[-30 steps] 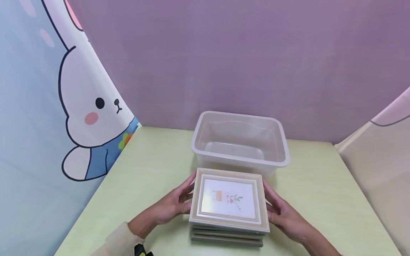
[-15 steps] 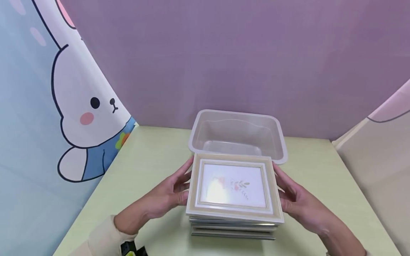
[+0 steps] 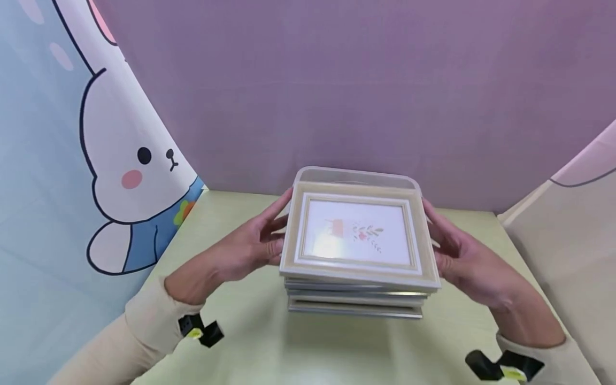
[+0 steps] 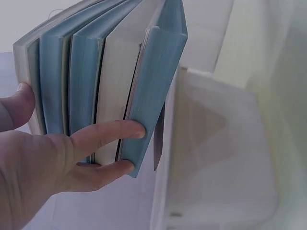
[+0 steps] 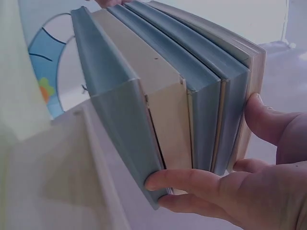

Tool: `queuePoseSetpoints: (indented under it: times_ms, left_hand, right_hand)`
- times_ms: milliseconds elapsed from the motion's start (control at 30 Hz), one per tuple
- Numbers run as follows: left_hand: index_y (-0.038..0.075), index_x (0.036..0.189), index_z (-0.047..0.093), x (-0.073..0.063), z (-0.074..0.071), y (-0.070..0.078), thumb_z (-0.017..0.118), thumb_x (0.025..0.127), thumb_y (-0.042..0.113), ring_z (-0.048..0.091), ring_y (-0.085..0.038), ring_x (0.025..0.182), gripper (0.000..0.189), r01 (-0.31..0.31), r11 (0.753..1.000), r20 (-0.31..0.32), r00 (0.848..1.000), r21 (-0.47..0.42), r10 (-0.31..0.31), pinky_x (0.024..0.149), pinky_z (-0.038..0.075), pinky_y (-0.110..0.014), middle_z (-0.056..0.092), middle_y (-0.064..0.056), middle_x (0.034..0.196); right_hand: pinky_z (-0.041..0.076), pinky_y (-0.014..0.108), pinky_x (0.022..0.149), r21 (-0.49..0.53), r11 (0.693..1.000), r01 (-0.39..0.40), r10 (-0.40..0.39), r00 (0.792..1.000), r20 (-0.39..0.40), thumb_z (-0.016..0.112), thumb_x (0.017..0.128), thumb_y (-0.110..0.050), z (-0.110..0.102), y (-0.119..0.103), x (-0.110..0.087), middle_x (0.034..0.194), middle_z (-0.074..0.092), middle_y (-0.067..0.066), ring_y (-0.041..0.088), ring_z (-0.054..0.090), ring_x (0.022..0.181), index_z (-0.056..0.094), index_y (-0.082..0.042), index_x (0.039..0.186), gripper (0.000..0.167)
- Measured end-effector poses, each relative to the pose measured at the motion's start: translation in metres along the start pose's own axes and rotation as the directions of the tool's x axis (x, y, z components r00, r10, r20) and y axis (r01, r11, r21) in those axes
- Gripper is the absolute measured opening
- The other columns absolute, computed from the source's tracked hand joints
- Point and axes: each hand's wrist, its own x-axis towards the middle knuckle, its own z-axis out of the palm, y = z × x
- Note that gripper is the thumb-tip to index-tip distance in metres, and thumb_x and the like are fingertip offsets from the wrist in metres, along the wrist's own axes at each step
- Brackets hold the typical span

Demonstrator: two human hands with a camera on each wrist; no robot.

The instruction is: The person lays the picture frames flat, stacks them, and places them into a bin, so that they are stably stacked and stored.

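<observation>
A stack of several picture frames is held up between both hands, raised off the table. The top frame has a cream border and a pale print of a pot and leafy sprigs; blue and cream frame edges show in the wrist views. My left hand grips the stack's left side, thumb near the top frame and fingers along the lower ones. From the right, my right hand grips the opposite side in the same way. Behind and below the stack is a pale plastic bin, mostly hidden by the frames in the head view.
The light green table runs back to a purple cloth. A blue cloth with a cartoon rabbit hangs at left, a pale one at right. Black camera mounts sit on both wrists.
Both hands have lifted the stack of picture frames off the table and carried it up and forward. It now covers most of the bin in the head view.
</observation>
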Motion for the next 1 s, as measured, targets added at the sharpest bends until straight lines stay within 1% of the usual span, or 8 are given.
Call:
queuePoseSetpoints:
  times_ms: [100, 200, 333, 467, 600, 733, 900, 1000]
  left_hand:
    - [0.054, 0.159, 0.006, 0.012, -0.007, 0.007, 0.072, 0.09, 0.022, 0.031, -0.043, 0.15, 0.101, -0.029, 0.999, 0.021, 0.999, -0.017, 0.029, 0.102, 0.054, -0.052, 0.005, -0.01, 0.172]
    - [0.053, 0.159, 0.005, 0.021, -0.012, 0.008, 0.072, 0.088, 0.022, 0.032, -0.042, 0.147, 0.102, -0.037, 0.999, 0.035, 0.999, -0.025, 0.038, 0.1, 0.056, -0.048, 0.007, -0.01, 0.171]
    - [0.055, 0.158, 0.006, 0.032, -0.017, 0.011, 0.07, 0.088, 0.02, 0.03, -0.04, 0.149, 0.101, -0.011, 0.999, 0.019, 1.0, -0.033, 0.011, 0.099, 0.057, -0.046, 0.006, -0.009, 0.171]
    - [0.057, 0.157, 0.008, 0.049, -0.025, 0.021, 0.07, 0.087, 0.019, 0.028, -0.037, 0.152, 0.101, 0.01, 1.0, 0.002, 1.0, -0.022, -0.01, 0.098, 0.057, -0.046, 0.005, -0.007, 0.172]
    - [0.055, 0.158, 0.004, 0.068, -0.035, 0.03, 0.073, 0.081, 0.027, 0.023, -0.036, 0.154, 0.107, 0.004, 1.0, 0.03, 1.0, -0.012, -0.003, 0.102, 0.053, -0.053, 0.003, -0.007, 0.172]
    - [0.054, 0.159, 0.005, 0.087, -0.046, 0.037, 0.076, 0.077, 0.033, 0.022, -0.035, 0.155, 0.111, -0.005, 1.0, 0.036, 0.999, 0.002, 0.004, 0.108, 0.046, -0.062, 0.004, -0.008, 0.173]
    - [0.052, 0.159, 0.003, 0.108, -0.058, 0.04, 0.07, 0.084, 0.023, 0.023, -0.038, 0.154, 0.104, -0.015, 1.0, 0.046, 0.999, -0.007, 0.015, 0.111, 0.037, -0.071, 0.004, -0.009, 0.173]
    - [0.051, 0.16, 0.003, 0.121, -0.066, 0.037, 0.07, 0.083, 0.023, 0.023, -0.038, 0.154, 0.105, -0.014, 1.0, 0.049, 0.999, -0.024, 0.015, 0.113, 0.032, -0.073, 0.003, -0.011, 0.173]
  right_hand:
    - [0.058, 0.033, 0.096, -0.012, 1.0, -0.004, 0.004, 1.0, 0.003, 0.041, 0.103, 0.009, -0.008, -0.011, 0.009, 0.164, 0.028, -0.001, 0.017, 0.059, 0.131, -0.007, -0.033, 0.164, 0.088]
    - [0.058, 0.032, 0.095, -0.019, 1.0, -0.013, 0.013, 1.0, 0.011, 0.042, 0.103, 0.008, -0.014, -0.016, 0.015, 0.167, 0.021, 0.0, 0.017, 0.06, 0.128, -0.007, -0.034, 0.164, 0.088]
    - [0.058, 0.032, 0.096, -0.029, 0.999, -0.019, 0.019, 1.0, 0.013, 0.044, 0.104, 0.004, -0.026, -0.016, 0.023, 0.167, 0.019, 0.0, 0.016, 0.061, 0.126, -0.006, -0.035, 0.164, 0.087]
    - [0.057, 0.032, 0.098, -0.037, 0.999, -0.008, 0.008, 1.0, 0.013, 0.047, 0.105, -0.004, -0.043, -0.017, 0.035, 0.165, 0.023, 0.003, 0.016, 0.061, 0.125, -0.005, -0.035, 0.164, 0.084]
    - [0.057, 0.03, 0.097, -0.044, 0.999, 0.0, 0.001, 1.0, 0.016, 0.046, 0.105, -0.003, -0.059, -0.019, 0.047, 0.163, 0.026, 0.003, 0.014, 0.061, 0.124, -0.004, -0.036, 0.164, 0.084]
    - [0.057, 0.028, 0.093, -0.01, 1.0, 0.022, -0.022, 0.999, 0.028, 0.044, 0.105, -0.001, -0.073, -0.02, 0.058, 0.161, 0.029, 0.001, 0.012, 0.062, 0.119, -0.003, -0.036, 0.164, 0.083]
    - [0.057, 0.027, 0.093, 0.054, 0.997, 0.054, -0.055, 0.998, 0.028, 0.041, 0.104, 0.002, -0.09, -0.014, 0.072, 0.163, 0.026, -0.002, 0.012, 0.061, 0.121, -0.003, -0.034, 0.164, 0.083]
    - [0.057, 0.026, 0.093, 0.068, 0.996, 0.052, -0.054, 0.998, 0.022, 0.039, 0.104, 0.004, -0.099, -0.01, 0.079, 0.162, 0.025, -0.001, 0.011, 0.061, 0.121, -0.003, -0.034, 0.164, 0.083]
